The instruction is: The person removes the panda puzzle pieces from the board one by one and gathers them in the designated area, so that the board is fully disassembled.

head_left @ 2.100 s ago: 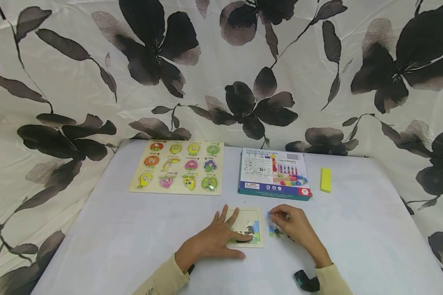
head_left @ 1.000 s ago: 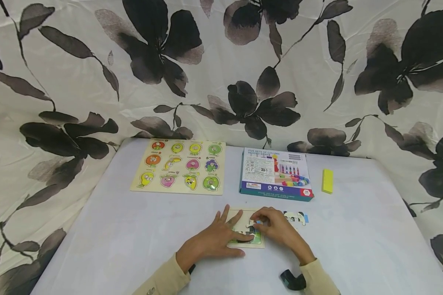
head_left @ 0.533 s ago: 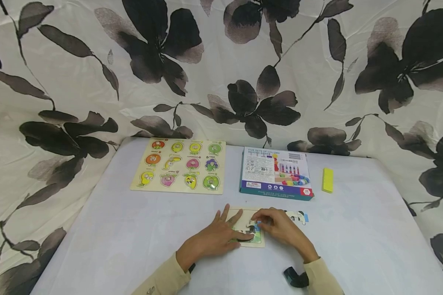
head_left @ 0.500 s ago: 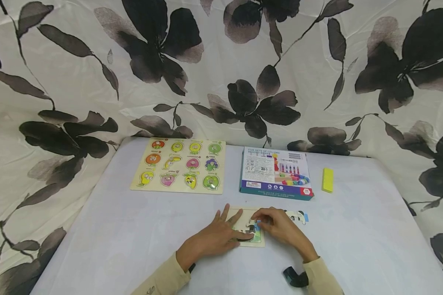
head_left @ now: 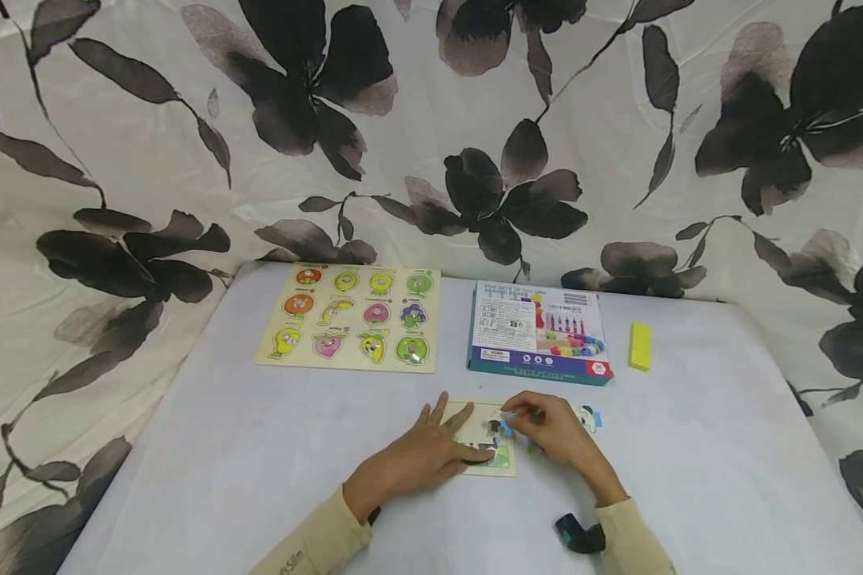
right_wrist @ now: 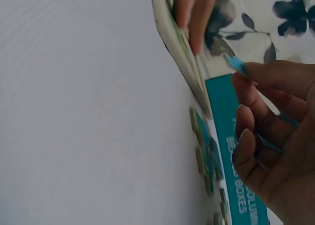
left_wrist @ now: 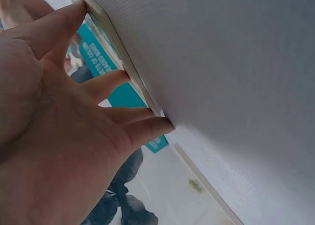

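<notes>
Head view shows us a fruit board (head_left: 348, 319) on the left of the bench (head_left: 259, 455). Next, our left hand (head_left: 419, 455) is spread out, touching a little puzzle board (head_left: 479, 413). Our right hand (head_left: 555, 430) pinches a bluish puzzle piece (right_wrist: 235, 63) over that board's right side. Loose pieces (head_left: 594, 418) lie beside the board, then comes a yellow block (head_left: 639, 346).

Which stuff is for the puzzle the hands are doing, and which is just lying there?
Looks part of the job:
- small puzzle board, under the left hand
- puzzle piece, pinched by the right hand
- loose pieces beside the board

Seems just lying about:
- fruit board
- cardboard box
- yellow block
</notes>
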Demonstrator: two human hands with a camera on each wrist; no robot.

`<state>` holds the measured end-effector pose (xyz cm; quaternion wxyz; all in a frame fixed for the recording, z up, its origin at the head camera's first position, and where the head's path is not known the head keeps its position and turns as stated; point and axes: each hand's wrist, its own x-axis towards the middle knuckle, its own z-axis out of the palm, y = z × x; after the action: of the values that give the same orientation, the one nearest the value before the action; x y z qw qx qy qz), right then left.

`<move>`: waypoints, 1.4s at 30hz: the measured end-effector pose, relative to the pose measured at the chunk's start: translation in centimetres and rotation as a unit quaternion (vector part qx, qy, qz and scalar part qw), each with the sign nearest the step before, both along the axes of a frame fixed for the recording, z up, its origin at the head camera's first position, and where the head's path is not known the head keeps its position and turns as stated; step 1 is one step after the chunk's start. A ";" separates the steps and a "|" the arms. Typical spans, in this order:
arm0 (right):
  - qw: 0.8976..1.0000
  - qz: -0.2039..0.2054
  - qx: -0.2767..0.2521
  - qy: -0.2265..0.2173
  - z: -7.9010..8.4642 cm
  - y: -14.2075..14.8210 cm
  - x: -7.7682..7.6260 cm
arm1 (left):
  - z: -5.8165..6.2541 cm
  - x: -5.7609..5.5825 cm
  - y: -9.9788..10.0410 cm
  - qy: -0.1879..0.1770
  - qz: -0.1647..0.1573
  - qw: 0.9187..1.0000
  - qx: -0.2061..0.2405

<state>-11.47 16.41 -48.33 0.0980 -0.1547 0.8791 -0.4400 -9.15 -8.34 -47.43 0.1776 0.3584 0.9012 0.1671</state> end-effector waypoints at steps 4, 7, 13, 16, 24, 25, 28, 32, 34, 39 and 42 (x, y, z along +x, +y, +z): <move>0.999 -0.035 -0.018 -0.019 0.3 1.9 0.3 | 0.0 -0.1 -0.1 -0.005 0.005 1.000 0.000; 0.997 -0.061 -0.034 -0.034 0.5 3.7 0.8 | 0.0 -0.3 -0.1 0.008 0.014 1.000 0.011; 0.992 -0.113 -0.036 -0.042 0.5 7.1 1.8 | 0.0 -0.5 0.0 0.058 0.026 0.998 0.020; 0.990 -0.132 -0.027 -0.049 0.3 8.6 2.4 | -0.2 -0.5 -0.1 0.063 0.028 0.998 0.005; 0.987 -0.144 0.009 -0.074 -0.2 11.5 3.4 | -0.3 -0.3 0.0 0.059 0.017 0.998 0.000; 0.987 -0.143 0.009 -0.077 -0.2 11.7 3.5 | -0.3 -0.3 0.0 0.057 0.016 0.998 -0.001; 0.987 -0.139 0.016 -0.083 -0.2 12.1 3.5 | -0.3 -0.3 0.1 0.053 0.018 0.998 -0.004; 0.987 -0.136 0.030 -0.086 -0.3 12.2 3.4 | -0.3 -0.2 0.0 0.054 0.016 0.998 -0.001; 0.987 -0.133 0.041 -0.082 -0.3 12.1 3.4 | -0.3 -0.2 0.0 0.054 0.015 0.998 0.002; 0.987 -0.129 0.060 -0.079 -0.2 11.9 3.3 | -0.3 -0.2 0.0 0.053 0.015 0.998 0.002; 0.987 -0.126 0.064 -0.075 -0.2 11.9 3.2 | -0.3 -0.2 -0.1 0.057 0.017 0.998 0.002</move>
<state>-8.25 28.29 -48.48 0.1173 -0.0028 0.9080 -0.4023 -9.33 -8.40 -47.69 0.1224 0.3525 0.9154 0.1511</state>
